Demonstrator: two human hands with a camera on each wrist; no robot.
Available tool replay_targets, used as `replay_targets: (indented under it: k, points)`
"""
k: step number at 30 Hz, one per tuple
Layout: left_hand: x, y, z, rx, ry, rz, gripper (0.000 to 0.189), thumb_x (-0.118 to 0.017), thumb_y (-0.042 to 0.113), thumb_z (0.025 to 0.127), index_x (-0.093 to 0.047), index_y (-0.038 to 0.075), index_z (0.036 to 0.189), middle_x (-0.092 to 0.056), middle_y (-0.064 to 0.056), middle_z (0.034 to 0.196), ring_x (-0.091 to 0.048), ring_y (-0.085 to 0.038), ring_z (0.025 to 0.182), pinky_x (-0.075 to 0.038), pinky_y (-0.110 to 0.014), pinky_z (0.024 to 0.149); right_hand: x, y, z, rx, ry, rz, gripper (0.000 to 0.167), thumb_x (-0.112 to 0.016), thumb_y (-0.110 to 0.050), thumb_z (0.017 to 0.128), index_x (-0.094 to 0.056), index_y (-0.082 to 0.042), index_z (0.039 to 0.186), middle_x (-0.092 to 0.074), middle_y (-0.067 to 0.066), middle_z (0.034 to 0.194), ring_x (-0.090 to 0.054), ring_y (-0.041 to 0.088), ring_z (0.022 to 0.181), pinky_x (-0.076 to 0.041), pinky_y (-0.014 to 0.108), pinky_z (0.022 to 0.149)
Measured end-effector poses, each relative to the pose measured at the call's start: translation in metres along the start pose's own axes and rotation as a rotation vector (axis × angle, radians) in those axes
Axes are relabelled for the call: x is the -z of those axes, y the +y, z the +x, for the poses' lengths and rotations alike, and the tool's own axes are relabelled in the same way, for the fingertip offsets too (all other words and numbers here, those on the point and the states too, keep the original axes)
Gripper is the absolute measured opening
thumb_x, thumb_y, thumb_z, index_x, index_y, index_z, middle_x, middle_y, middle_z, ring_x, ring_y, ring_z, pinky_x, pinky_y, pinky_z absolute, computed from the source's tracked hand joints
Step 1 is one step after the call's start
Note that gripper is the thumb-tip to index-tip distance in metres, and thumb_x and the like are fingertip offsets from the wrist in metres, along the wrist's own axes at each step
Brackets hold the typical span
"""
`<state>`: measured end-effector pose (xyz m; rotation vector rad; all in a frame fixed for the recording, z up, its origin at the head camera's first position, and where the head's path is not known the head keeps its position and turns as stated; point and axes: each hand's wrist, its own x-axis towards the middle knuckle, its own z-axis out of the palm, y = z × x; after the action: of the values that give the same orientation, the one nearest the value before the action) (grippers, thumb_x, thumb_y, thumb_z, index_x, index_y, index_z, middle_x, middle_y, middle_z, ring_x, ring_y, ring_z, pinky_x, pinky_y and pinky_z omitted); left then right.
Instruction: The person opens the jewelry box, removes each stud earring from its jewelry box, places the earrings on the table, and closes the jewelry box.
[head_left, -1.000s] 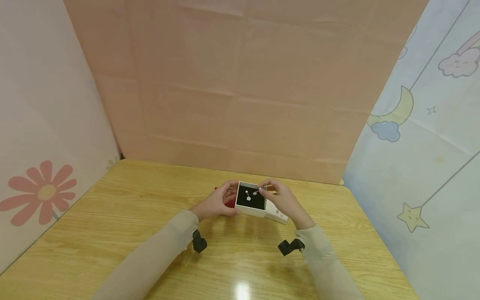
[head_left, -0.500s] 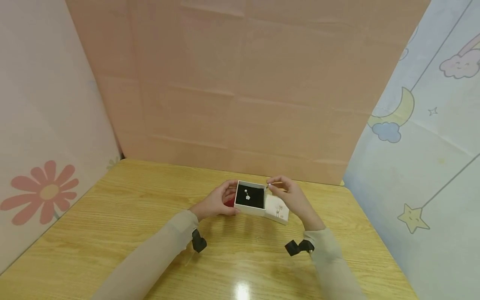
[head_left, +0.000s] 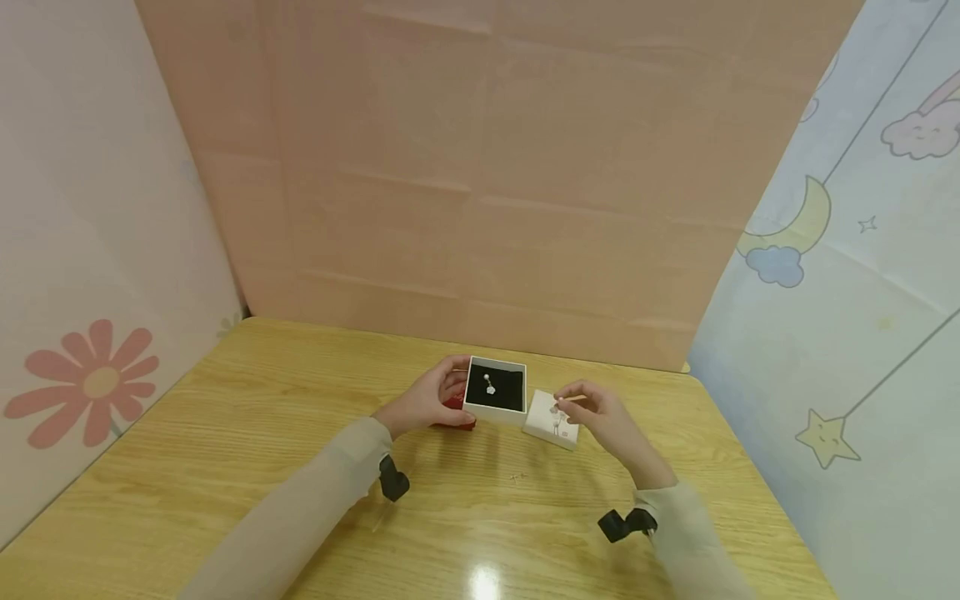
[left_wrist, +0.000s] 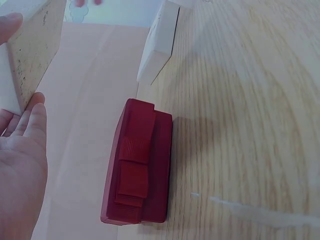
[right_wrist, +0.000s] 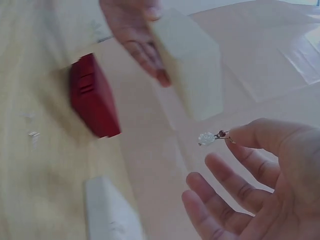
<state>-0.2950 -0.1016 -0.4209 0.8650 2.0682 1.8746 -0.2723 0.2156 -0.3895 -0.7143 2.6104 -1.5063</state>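
My left hand (head_left: 422, 406) grips a small white open box (head_left: 493, 412) by its left side, raised above the table. On the box's black insert (head_left: 510, 387) lies one earring (head_left: 490, 385) with a pearl and a white flower. To the right, my right hand (head_left: 603, 421) pinches a matching earring (right_wrist: 206, 139) between thumb and index finger; its white flower hangs out past the fingertips. The other right fingers are loosely spread in the right wrist view. Below the right hand lies a white printed lid (head_left: 542, 422) on the table.
A red box (left_wrist: 135, 170) with a ribbon bow stands on the wooden table (head_left: 315, 367), under and behind the left hand. Tiny shiny pieces (head_left: 517, 477) lie in front of the lid. A pink backdrop (head_left: 465, 208) rises behind the table, with printed sheets at both sides.
My right hand has lifted the second earring away from the box insert and moved right and toward me, over the lid. The left hand with the box has shifted slightly left.
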Motion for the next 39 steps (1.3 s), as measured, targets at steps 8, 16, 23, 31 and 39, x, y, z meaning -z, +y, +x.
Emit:
replay_targets:
  k: [8, 16, 23, 31, 39]
  points:
    - [0.0, -0.002, 0.001, 0.004, 0.0, 0.004, 0.089, -0.08, 0.006, 0.078, -0.024, 0.007, 0.148, -0.037, -0.014, 0.149, -0.038, -0.029, 0.139, -0.035, -0.039, 0.113, -0.014, 0.027, -0.012, -0.081, -0.118, -0.016, 0.031, -0.057, -0.02, 0.098, -0.058, 0.007, 0.112, -0.062, 0.019, 0.107, -0.063, 0.034, 0.095, -0.057, 0.045, 0.079]
    - [-0.001, -0.001, 0.001, 0.015, 0.005, 0.0, 0.089, -0.079, 0.003, 0.078, -0.025, 0.008, 0.148, -0.037, -0.013, 0.149, -0.037, -0.028, 0.14, -0.034, -0.04, 0.114, -0.027, 0.044, -0.015, -0.146, -0.196, 0.021, 0.026, -0.06, -0.015, 0.096, -0.059, 0.007, 0.11, -0.062, 0.015, 0.098, -0.062, 0.02, 0.083, -0.056, 0.028, 0.069]
    - [-0.002, 0.001, 0.0, 0.011, -0.002, 0.006, 0.089, -0.079, 0.004, 0.078, -0.024, 0.006, 0.148, -0.036, -0.015, 0.149, -0.036, -0.031, 0.14, -0.033, -0.041, 0.114, -0.034, 0.051, -0.015, -0.212, -0.215, 0.076, 0.022, -0.057, -0.009, 0.096, -0.057, 0.01, 0.108, -0.064, 0.018, 0.092, -0.058, 0.013, 0.069, -0.045, 0.019, 0.053]
    - [-0.002, -0.002, 0.001, 0.001, -0.003, -0.019, 0.089, -0.079, 0.003, 0.078, -0.024, 0.006, 0.148, -0.039, -0.016, 0.147, -0.038, -0.03, 0.139, -0.035, -0.039, 0.113, -0.035, 0.054, -0.016, -0.205, -0.23, 0.059, 0.02, -0.056, -0.009, 0.098, -0.057, 0.008, 0.107, -0.063, 0.017, 0.089, -0.056, 0.013, 0.067, -0.043, 0.02, 0.052]
    - [-0.002, -0.002, 0.002, 0.003, -0.001, -0.013, 0.089, -0.079, 0.002, 0.078, -0.024, 0.007, 0.148, -0.039, -0.015, 0.147, -0.039, -0.029, 0.139, -0.035, -0.038, 0.113, -0.035, 0.053, -0.016, -0.208, -0.205, -0.026, 0.018, -0.06, -0.012, 0.095, -0.06, 0.005, 0.103, -0.062, 0.009, 0.082, -0.056, 0.014, 0.066, -0.044, 0.021, 0.05]
